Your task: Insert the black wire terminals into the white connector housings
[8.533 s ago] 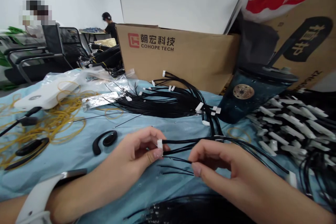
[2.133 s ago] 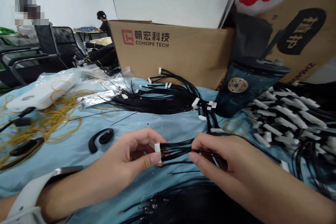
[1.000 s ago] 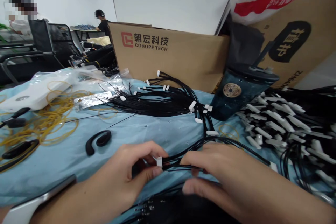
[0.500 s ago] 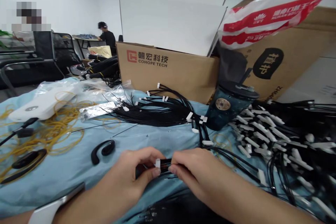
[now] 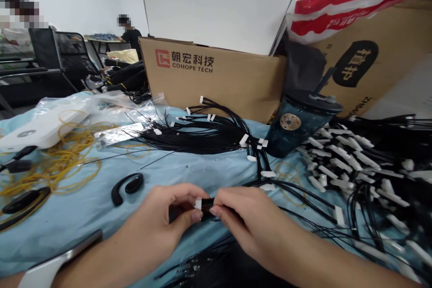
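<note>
Cardboard box (image 5: pixel 219 82) behind dark lidded cup (image 5: pixel 299 127); yellow rubber bands (image 5: pixel 69 155) far left, black earhook (image 5: pixel 127 185) nearer

Both bare forearms stretched in from the near edge and angled toward each other, meeting low in the middle. The left hand (image 5: pixel 165 216) was knuckles up, thumb and forefinger pinched tight at the tips, the other fingers curled under. The right hand (image 5: pixel 243 220) sat close against it, its fingertips (image 5: pixel 216 209) almost touching the left's, bent and closed in a pinch, wrist straight

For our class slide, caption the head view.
The left hand and right hand pinch a white connector with black wires over blue cloth.
</note>
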### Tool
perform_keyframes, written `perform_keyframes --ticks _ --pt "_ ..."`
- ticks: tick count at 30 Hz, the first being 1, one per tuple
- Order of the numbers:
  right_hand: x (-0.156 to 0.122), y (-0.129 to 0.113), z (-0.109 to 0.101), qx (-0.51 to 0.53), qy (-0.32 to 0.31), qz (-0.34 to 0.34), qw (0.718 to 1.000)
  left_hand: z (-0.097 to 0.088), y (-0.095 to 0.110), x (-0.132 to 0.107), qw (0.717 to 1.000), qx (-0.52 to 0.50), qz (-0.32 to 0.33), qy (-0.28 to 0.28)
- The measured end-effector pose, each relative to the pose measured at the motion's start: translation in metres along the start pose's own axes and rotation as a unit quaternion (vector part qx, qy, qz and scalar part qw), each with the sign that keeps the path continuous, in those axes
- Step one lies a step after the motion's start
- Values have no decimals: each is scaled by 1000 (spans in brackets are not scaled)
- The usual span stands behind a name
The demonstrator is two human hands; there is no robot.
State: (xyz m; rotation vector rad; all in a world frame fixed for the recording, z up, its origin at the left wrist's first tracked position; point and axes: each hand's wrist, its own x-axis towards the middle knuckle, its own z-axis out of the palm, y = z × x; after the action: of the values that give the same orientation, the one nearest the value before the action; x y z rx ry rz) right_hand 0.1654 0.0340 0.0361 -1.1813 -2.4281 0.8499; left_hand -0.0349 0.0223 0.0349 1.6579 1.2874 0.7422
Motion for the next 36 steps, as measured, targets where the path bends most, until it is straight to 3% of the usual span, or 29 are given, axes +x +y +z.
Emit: perform_keyframes --ticks 3,6,10,11,16,19,22,26,30,36 --pt "0 2 -2 -15 4 -10 1000 0 0 0 1000 13 -11 -24" --pt "-3 2 -13 -107 18 -46 993 0 1 2 1000 -10 -17 -16" --pt "-14 -6 -32 -283 154 -132 938 -2 -3 7 997 -60 -25 33" --pt "-17 -9 -33 -293 157 -148 931 -2 -4 8 996 -71 -26 40" --pt "-24 -8 -15 -333 60 -203 919 -3 -13 13 992 -108 -18 63" --pt "-19 0 -2 -357 23 -190 914 -2 -18 12 990 -122 -9 69" --pt "-15 3 0 -285 -6 -131 949 -1 -24 10 990 -129 -1 66" --pt "-14 0 -8 -105 2 -29 994 -1 -28 7 990 -132 1 57" --pt "-12 -5 -19 5 35 53 998 -3 -25 8 988 -145 16 44" --pt "-8 -2 -24 45 90 59 993 -5 -21 8 986 -154 34 46"
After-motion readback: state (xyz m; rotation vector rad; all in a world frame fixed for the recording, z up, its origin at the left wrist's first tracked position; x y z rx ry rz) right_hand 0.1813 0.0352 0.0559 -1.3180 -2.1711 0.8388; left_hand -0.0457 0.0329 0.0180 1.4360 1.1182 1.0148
